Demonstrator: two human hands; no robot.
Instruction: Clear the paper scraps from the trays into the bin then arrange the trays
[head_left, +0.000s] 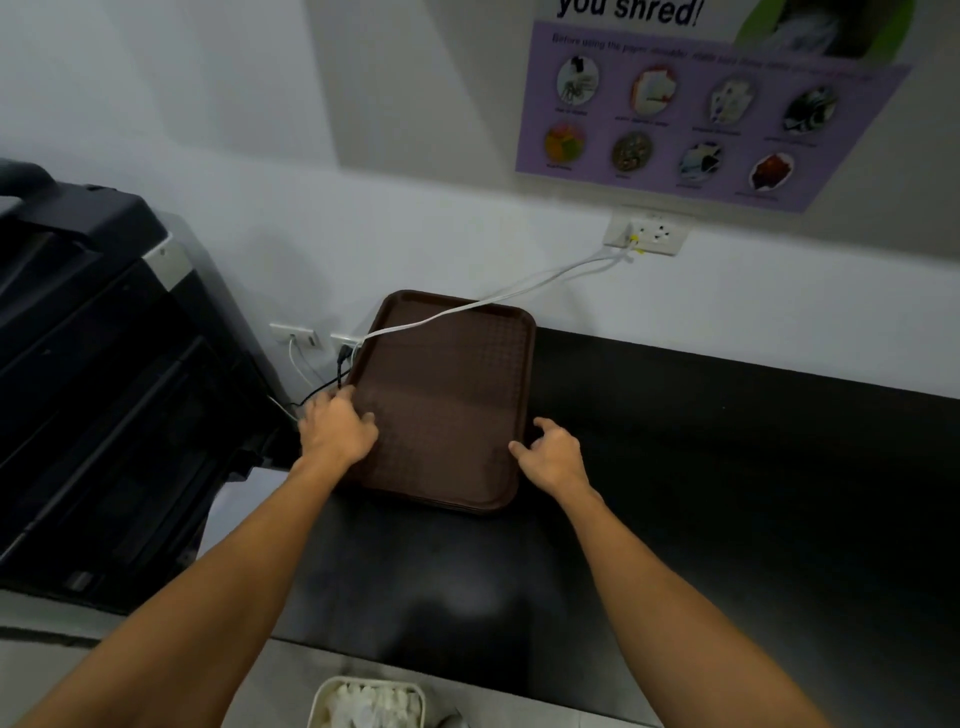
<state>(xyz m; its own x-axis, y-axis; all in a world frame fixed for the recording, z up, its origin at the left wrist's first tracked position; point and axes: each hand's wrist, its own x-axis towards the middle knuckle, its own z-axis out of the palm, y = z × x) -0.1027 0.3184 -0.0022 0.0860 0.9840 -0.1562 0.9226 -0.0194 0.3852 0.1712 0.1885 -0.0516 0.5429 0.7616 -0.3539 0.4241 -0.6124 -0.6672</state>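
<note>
The step in hand looks like the arranging: squaring the stack of trays (447, 395) on the desk (727, 467). The left hand (337, 428) lies over the left rim, thumb on the top surface and fingers curled down over the outer edge, so it seems to grip the stack. The right hand (553, 454) sits at the right rim with its fingers loosely curled and the thumb tip at the edge. Whether it grips or only touches, I cannot tell.

To do this well, both hands should press in on the long sides together so that every tray lines up, not only the top one. A white cable (467, 306) crosses the far corner of the stack, so any slide should be short and low, to avoid snagging it or tugging the plug.

The stack stands at the left end of the desk, its far end against the wall (415, 234), just beside the dark printer (104, 364). The top tray is dark brown, rectangular with rounded corners, a raised rim and a fine grid texture. No scraps show on it. Thin layered edges at the near end show several trays nested beneath. The bin (317, 704) below the desk's near edge holds white paper scraps (374, 699), so the clearing looks done.
</note>
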